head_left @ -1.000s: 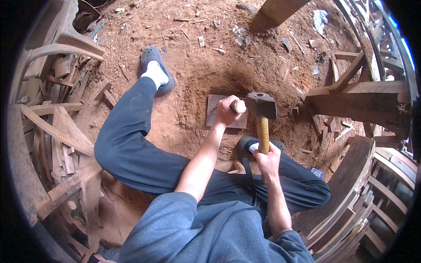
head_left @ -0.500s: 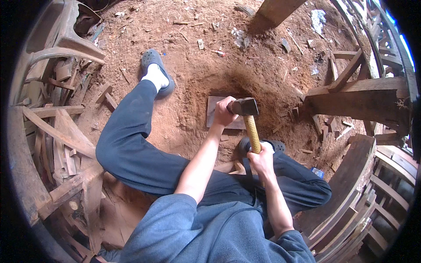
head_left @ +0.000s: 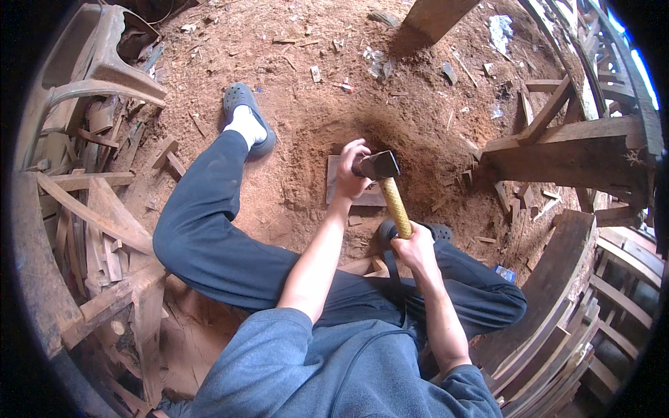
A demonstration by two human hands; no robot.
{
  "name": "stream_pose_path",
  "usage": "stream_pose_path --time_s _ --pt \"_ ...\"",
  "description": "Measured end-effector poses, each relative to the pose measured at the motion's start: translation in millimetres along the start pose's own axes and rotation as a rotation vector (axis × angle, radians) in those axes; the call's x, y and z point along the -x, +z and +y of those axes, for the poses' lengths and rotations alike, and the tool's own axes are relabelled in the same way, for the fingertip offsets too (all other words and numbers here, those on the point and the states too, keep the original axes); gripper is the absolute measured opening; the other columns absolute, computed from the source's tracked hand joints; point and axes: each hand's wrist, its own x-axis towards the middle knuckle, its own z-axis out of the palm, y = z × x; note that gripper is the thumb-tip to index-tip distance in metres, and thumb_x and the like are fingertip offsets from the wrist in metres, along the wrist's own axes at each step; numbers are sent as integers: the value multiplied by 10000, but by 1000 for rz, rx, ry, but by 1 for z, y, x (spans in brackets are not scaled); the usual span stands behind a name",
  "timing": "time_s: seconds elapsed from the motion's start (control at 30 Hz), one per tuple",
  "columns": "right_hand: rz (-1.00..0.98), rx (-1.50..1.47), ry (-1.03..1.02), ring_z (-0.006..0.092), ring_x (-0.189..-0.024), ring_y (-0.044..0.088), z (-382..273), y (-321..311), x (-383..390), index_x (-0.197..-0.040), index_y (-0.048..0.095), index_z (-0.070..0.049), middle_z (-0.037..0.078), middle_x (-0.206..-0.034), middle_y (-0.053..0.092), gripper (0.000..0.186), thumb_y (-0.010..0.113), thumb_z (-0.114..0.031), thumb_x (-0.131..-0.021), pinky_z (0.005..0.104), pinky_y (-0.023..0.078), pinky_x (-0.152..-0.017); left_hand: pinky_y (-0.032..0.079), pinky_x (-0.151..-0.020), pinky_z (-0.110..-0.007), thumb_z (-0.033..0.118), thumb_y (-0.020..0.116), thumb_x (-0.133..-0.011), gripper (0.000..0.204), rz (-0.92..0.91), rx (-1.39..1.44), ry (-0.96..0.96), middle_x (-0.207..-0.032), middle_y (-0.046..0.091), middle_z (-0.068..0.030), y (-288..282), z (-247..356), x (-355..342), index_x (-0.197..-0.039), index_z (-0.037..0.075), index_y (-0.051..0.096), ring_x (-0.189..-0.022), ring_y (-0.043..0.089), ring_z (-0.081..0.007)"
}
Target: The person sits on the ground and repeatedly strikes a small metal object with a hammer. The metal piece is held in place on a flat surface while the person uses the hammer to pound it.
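A hammer (head_left: 380,166) with a dark metal head and a yellow textured handle is held out in front of me. My right hand (head_left: 416,245) wraps round the lower handle. Beside the head's left end is my left hand (head_left: 350,174), its fingers spread and loosely curved; I cannot tell whether it touches the metal. Below both lies a pale flat board (head_left: 369,199) in a shallow hollow of the ground, partly covered by the left hand and hammer.
Sawdust and wood scraps cover the ground (head_left: 300,90). A worn chair (head_left: 104,76) and wooden offcuts (head_left: 97,244) crowd the left. Thick timber beams (head_left: 571,157) and stacked planks (head_left: 550,292) stand at the right. A post (head_left: 439,21) rises at the far side.
My left hand's fingers have loosened from round the hammer head's end and spread upward. The hammer has shifted slightly left, with my right hand still round the handle.
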Motion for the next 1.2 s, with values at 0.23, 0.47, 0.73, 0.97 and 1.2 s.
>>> stream_pose_path --time_s 0.23,0.47,0.73,0.97,1.2 --pt "-7 -111 -4 125 -478 509 -10 9 4 -850 570 17 49 -576 530 182 591 -80 -697 297 405 -439 293 -1100 -468 87 852 -497 1174 16 368 -410 -1450 323 -206 -9 -20 30 -1464 100 188 -1315 358 -356" --pt "-40 -30 -15 284 -688 630 -13 7 5 -893 586 43 188 -709 625 261 586 -109 -680 373 483 -661 380 -914 -339 105 756 -547 747 -74 176 -330 -1125 512 -126 -12 -33 25 -1218 56 433 -1055 478 -222" --pt "-17 3 1 353 -758 651 -17 9 8 -921 605 41 232 -757 643 299 602 -120 -668 397 493 -722 440 -582 -263 92 663 -615 311 -21 324 -264 -702 590 -41 -8 -11 15 -912 26 595 -643 546 -93" --pt "-23 14 2 358 -773 648 -24 6 10 -918 603 44 247 -775 640 286 573 -115 -683 401 487 -718 456 -612 -308 97 683 -622 328 -130 203 -210 -692 571 -49 -11 -21 15 -933 37 600 -645 556 -168" --pt "-36 8 5 383 -793 641 -19 8 9 -912 603 39 259 -781 633 279 560 -116 -685 415 482 -732 478 -707 -327 103 697 -619 328 -183 140 -230 -802 620 -115 -12 -39 21 -929 38 613 -746 585 -252"
